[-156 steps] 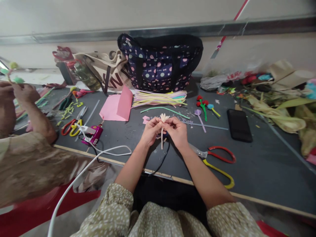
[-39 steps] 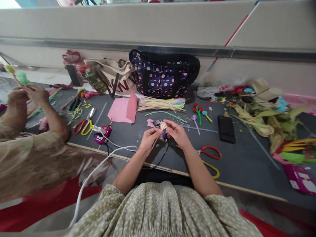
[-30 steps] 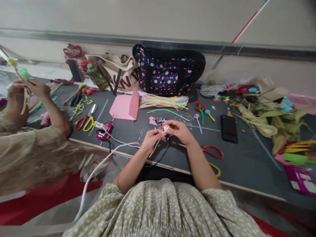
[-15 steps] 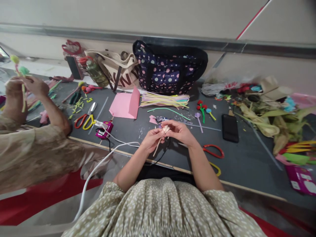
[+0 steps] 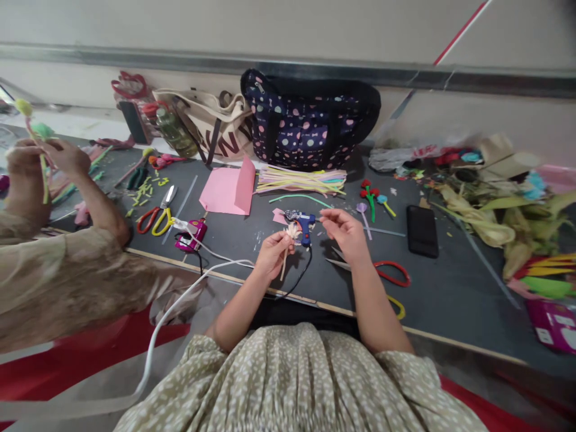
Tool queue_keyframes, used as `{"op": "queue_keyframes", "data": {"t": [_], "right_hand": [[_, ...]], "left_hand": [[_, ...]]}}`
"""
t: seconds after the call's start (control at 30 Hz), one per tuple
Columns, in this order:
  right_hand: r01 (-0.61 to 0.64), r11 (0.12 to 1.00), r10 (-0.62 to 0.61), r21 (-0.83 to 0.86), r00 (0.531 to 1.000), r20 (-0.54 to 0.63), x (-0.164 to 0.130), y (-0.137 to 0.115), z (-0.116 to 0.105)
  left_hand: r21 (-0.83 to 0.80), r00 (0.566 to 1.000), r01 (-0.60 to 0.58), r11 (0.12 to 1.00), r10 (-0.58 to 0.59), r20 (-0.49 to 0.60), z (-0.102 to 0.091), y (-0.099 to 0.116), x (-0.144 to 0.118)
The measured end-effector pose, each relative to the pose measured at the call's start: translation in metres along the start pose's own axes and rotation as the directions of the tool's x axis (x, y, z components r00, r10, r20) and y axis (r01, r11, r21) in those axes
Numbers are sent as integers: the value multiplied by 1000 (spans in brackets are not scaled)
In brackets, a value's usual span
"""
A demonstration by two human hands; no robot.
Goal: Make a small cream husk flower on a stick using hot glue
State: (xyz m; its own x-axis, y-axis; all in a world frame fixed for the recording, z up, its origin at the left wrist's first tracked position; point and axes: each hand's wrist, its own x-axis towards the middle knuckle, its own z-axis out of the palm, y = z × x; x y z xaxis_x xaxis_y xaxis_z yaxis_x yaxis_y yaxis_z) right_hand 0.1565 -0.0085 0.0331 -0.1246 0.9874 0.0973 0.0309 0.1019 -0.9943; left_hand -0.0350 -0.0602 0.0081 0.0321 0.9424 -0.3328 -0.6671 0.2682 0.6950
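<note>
My left hand [image 5: 271, 252] grips a small cream flower on a thin stem [image 5: 290, 236], held above the dark table [image 5: 454, 300]. Apart from the flower and to its right, my right hand [image 5: 342, 230] hovers with loosely curled fingers and holds nothing. A blue glue gun [image 5: 306, 224] with a black cord lies on the table between the two hands. Red and yellow scissors [image 5: 390, 281] lie just right of my right wrist.
A stack of pastel pipe cleaners [image 5: 301, 180], a pink folded paper [image 5: 226, 191], a dotted bag [image 5: 310, 120] and a black phone [image 5: 422, 222] lie further back. A co-worker's hands [image 5: 40, 162] at the left hold a green flower stem. A white cable [image 5: 180, 300] crosses the table's front edge.
My right hand has let go of the flower and moved right, which uncovers the blue glue gun. My left hand still holds the flower.
</note>
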Motion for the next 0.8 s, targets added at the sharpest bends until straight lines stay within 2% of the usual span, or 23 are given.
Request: {"op": "queue_keyframes", "data": {"t": [0.07,0.13,0.27,0.37,0.47,0.53,0.67,0.73,0.8], "right_hand": [[-30,986,17,-163,997,-78,-1,10,-2],[-50,931,22,-362,997,-79,-3,21,1],[-138,729,124,-671,990,-69,-9,38,22],[-209,581,201,-787,973,-110,-9,47,42],[-249,514,211,-820,964,-161,-5,54,55],[-281,557,207,-781,958,-197,0,57,57],[-357,812,244,-462,926,-289,11,61,50],[-368,871,275,-325,914,-297,14,60,44],[-376,894,312,-244,913,-265,14,57,39]], "left_hand": [[0,994,-67,998,67,-88,-4,-6,1],[7,973,-125,992,124,-192,-8,-11,3],[7,929,-203,979,195,-314,-11,-18,5],[14,900,-271,963,258,-350,-10,-19,5],[51,854,-363,930,354,-381,-7,-23,3],[68,842,-394,916,390,-374,-4,-27,1],[63,866,-359,931,358,-349,-3,-35,0],[59,875,-322,945,320,-364,-4,-35,2],[42,881,-287,957,281,-381,-6,-33,5]]}}
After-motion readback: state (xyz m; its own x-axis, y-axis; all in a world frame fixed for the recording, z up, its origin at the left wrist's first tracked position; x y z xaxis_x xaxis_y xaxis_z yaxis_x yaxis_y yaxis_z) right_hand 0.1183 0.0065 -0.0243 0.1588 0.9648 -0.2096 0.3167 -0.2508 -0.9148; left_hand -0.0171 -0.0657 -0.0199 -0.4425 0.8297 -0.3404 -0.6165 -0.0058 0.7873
